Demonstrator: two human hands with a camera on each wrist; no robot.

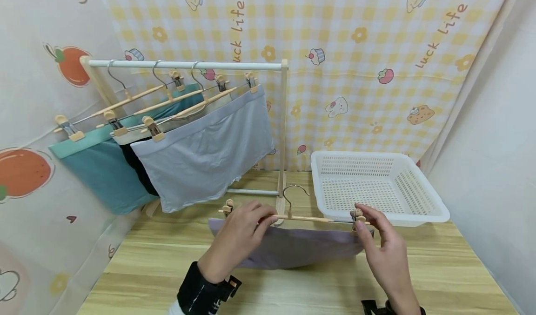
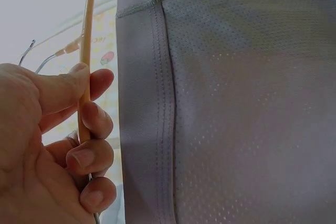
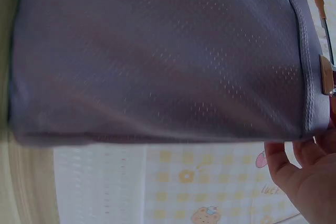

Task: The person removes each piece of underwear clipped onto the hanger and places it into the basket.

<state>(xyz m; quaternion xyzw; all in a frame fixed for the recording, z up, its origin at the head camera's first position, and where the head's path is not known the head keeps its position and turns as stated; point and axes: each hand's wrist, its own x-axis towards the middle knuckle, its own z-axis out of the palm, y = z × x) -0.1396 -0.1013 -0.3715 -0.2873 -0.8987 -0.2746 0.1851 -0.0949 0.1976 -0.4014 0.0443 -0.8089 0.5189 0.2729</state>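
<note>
The wooden clip hanger (image 1: 307, 218) lies level above the table (image 1: 293, 287), its long axis running left to right, hook up, with a lavender garment (image 1: 293, 247) hanging below. The left hand (image 1: 238, 238) curls round its bar; the right hand (image 1: 383, 247) pinches the right-end clip (image 1: 358, 216). A white basket (image 1: 377, 187) stands just behind.

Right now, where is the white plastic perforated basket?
In the head view the white plastic perforated basket stands on the light wooden table, at the right, behind the right hand and beside the wooden clothes rack's post.
</note>
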